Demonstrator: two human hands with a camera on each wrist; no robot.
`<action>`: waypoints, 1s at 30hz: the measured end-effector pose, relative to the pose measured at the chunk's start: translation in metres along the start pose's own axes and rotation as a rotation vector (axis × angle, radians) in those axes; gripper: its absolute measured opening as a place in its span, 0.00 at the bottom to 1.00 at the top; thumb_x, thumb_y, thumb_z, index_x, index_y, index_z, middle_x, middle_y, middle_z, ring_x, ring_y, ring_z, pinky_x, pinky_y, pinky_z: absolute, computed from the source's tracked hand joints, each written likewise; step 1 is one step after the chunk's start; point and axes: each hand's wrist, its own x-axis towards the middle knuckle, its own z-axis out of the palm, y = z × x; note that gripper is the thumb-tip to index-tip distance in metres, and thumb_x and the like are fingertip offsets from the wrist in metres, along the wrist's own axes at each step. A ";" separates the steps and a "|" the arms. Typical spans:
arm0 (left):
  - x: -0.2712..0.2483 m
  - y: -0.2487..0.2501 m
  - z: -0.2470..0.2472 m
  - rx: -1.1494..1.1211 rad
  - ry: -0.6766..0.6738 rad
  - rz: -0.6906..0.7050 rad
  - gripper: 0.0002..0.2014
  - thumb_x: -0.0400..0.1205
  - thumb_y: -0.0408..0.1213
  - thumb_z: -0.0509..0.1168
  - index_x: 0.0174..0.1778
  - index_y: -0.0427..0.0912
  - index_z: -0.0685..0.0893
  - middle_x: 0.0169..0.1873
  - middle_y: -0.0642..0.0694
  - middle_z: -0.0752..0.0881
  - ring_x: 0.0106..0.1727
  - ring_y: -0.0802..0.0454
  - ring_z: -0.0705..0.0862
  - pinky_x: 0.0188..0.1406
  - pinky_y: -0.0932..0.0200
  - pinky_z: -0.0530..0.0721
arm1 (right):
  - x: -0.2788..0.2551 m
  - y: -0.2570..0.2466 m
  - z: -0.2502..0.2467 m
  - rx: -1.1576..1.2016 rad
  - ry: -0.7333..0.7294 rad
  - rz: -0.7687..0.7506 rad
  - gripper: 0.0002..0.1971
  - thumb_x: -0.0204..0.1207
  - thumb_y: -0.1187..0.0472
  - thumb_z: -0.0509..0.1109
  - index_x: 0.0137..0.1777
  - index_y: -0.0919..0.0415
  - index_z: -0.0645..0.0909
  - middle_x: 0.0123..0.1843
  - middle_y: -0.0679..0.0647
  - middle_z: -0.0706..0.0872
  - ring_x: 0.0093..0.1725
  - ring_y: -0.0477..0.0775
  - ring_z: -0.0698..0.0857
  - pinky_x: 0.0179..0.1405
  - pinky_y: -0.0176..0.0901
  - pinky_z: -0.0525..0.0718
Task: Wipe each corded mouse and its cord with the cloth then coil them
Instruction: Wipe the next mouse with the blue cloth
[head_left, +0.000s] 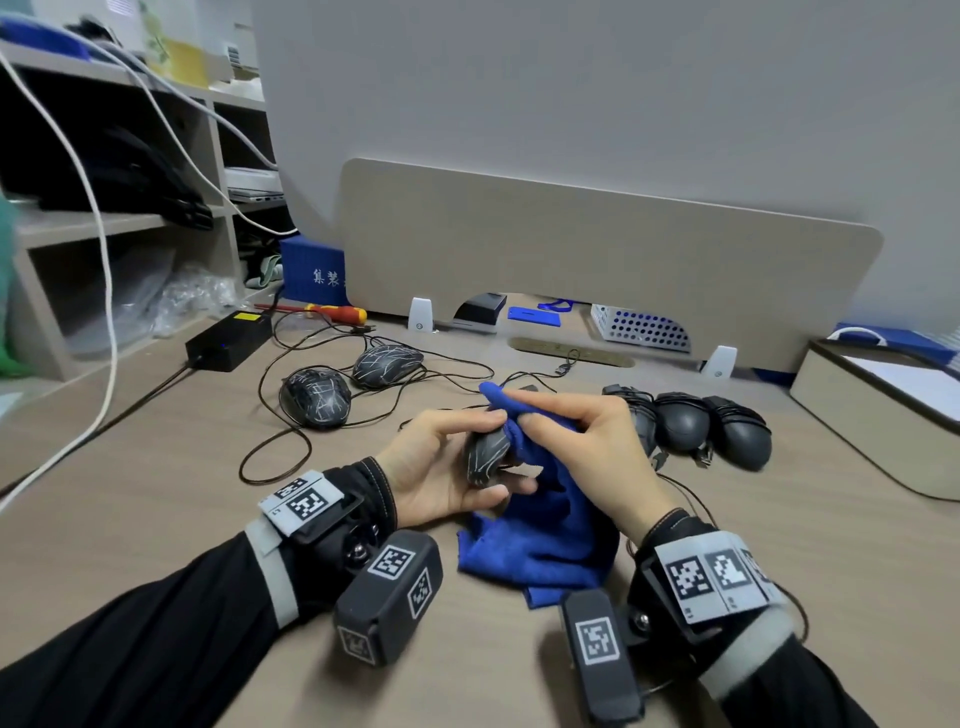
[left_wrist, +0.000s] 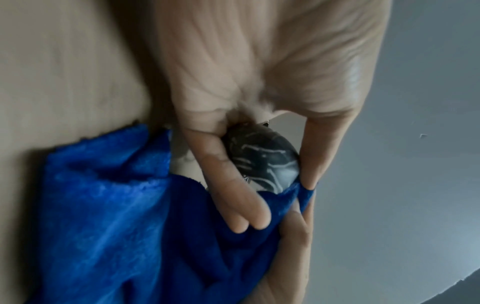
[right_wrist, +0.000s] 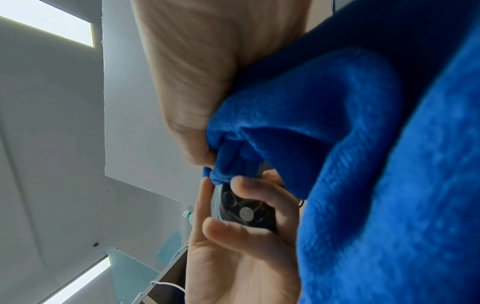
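Note:
My left hand (head_left: 457, 462) grips a black mouse with white scribble marks (head_left: 484, 451) above the desk, fingers and thumb curled round it (left_wrist: 262, 162). My right hand (head_left: 582, 447) holds the blue cloth (head_left: 540, 530) bunched in its fingers and presses it against the front of that mouse (right_wrist: 241, 211). The cloth (left_wrist: 109, 222) hangs down onto the desk. Two more marked mice (head_left: 315, 397) (head_left: 387, 364) lie at the back left with loose cords (head_left: 291, 452). Three dark mice with cords wrapped round them (head_left: 685, 421) sit to the right.
A black power brick (head_left: 228, 338), a red-handled screwdriver (head_left: 337, 313) and a blue box (head_left: 311, 270) lie at the back left by shelves. A beige divider panel (head_left: 597, 249) closes the back. A white tray (head_left: 883, 405) stands at the right.

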 end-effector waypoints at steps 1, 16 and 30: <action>0.000 0.000 0.001 0.021 -0.011 0.005 0.17 0.75 0.41 0.70 0.58 0.38 0.85 0.48 0.35 0.86 0.47 0.36 0.90 0.29 0.58 0.88 | 0.001 0.000 0.000 -0.006 0.034 -0.013 0.19 0.79 0.78 0.66 0.55 0.56 0.90 0.51 0.42 0.93 0.51 0.35 0.88 0.51 0.28 0.82; 0.001 -0.005 0.004 0.208 0.009 0.069 0.19 0.75 0.43 0.69 0.60 0.37 0.82 0.46 0.39 0.86 0.42 0.37 0.89 0.30 0.58 0.87 | 0.008 0.009 -0.005 0.222 0.131 0.199 0.13 0.71 0.58 0.72 0.48 0.69 0.82 0.42 0.65 0.88 0.40 0.58 0.85 0.39 0.45 0.82; 0.002 -0.003 0.002 0.058 0.021 0.067 0.25 0.83 0.57 0.62 0.68 0.43 0.83 0.53 0.38 0.84 0.58 0.27 0.85 0.44 0.47 0.90 | 0.004 -0.001 -0.005 -0.314 -0.040 -0.075 0.15 0.76 0.63 0.78 0.60 0.47 0.89 0.53 0.45 0.91 0.50 0.48 0.89 0.52 0.47 0.86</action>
